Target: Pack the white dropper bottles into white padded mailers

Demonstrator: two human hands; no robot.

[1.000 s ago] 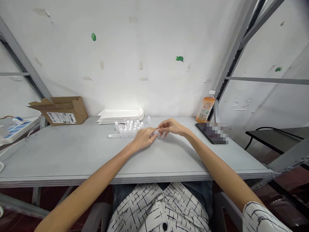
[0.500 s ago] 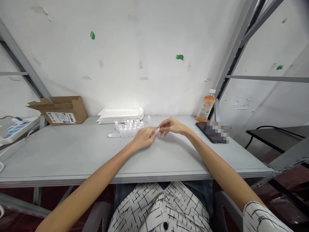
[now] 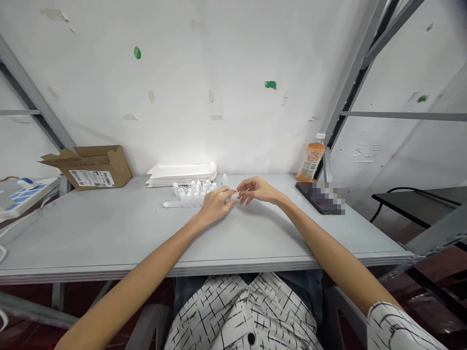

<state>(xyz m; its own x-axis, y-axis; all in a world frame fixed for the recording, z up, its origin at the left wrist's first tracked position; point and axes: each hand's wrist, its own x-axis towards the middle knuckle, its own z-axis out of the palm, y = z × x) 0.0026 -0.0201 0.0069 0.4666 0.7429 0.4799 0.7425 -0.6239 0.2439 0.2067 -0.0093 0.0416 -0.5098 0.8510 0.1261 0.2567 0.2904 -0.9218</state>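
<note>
Fingers of the left hand (image 3: 214, 204) are clasping a small white bottle (image 3: 232, 196) | bottle is lying between both hands, over the table (image 3: 109, 233), long axis seemingly running left-to-right | right hand (image 3: 258, 190) is meeting its right end, fingertips bunched, grip impossible to tell

Workshop-like bench (image 3: 109, 233), gray metal frame (image 3: 352, 82), tape-marked wall (image 3: 175, 73), cardboard box (image 3: 122, 167)

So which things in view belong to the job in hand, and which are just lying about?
Job, as it looks:
held bottle
bottle cluster
lone bottle, probably

Lying about, apparently:
cardboard box
drink bottle
dark flat device
white stack, role unclear
</note>
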